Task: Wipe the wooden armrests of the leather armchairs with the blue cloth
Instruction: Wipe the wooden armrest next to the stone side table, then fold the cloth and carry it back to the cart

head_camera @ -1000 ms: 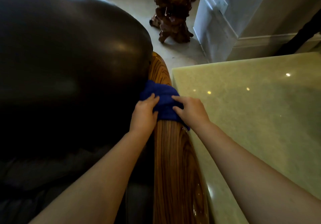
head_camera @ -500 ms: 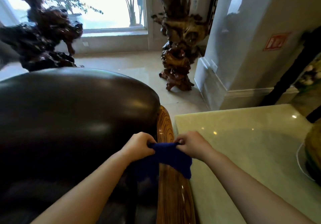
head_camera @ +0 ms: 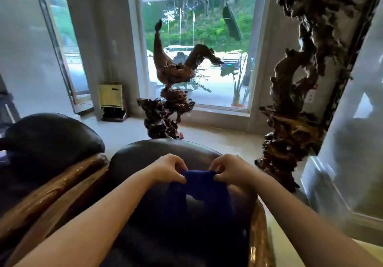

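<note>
The blue cloth is pinched at its top edge by the left hand and right hand, hanging limp above the leather armchair. It is judged soft and light, best gripped bunched. The wooden armrest lies just right.

Single view only, head-worn wide-angle, so no second view overlaps it. It looks forward and slightly down, from behind and above both forearms. Nearest things: left hand and right hand, low centre, fingertips pinching the blue cloth. Just beyond the fingers: dark armchair back. Well beyond: window. Edges bow from lens distortion.
</note>
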### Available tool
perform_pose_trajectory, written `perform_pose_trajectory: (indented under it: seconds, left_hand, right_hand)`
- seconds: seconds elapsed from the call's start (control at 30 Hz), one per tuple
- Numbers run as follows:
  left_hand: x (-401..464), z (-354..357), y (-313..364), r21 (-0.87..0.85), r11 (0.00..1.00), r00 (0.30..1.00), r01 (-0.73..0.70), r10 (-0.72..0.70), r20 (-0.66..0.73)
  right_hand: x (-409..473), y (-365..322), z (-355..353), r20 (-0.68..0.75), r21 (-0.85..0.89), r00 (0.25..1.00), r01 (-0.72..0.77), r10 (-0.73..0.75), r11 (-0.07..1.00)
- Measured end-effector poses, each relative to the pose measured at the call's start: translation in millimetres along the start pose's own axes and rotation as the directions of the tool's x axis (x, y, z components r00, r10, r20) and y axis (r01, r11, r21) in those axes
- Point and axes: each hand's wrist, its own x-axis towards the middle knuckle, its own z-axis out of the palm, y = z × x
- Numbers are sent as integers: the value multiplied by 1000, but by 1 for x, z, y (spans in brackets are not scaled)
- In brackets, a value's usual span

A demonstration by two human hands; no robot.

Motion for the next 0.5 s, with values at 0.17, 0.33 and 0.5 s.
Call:
perform_pose_trajectory:
  seconds: [0.17,0.33,0.5]
  left_hand:
    - [-83,-81,-48,-28,997,991,71,-73,-114]
    - [-189,-148,-121,-83,984,969,158,-170,-179]
    - [-304,-206,-198,-79,962,915,260,-272,-297]
  right_hand:
    - [35,-114,8,45,-74,974,226,-223,971]
    - [60,-239,54,121,-84,920,384,-373,920]
    - [76,-373,118,181,-46,838,531,-515,846]
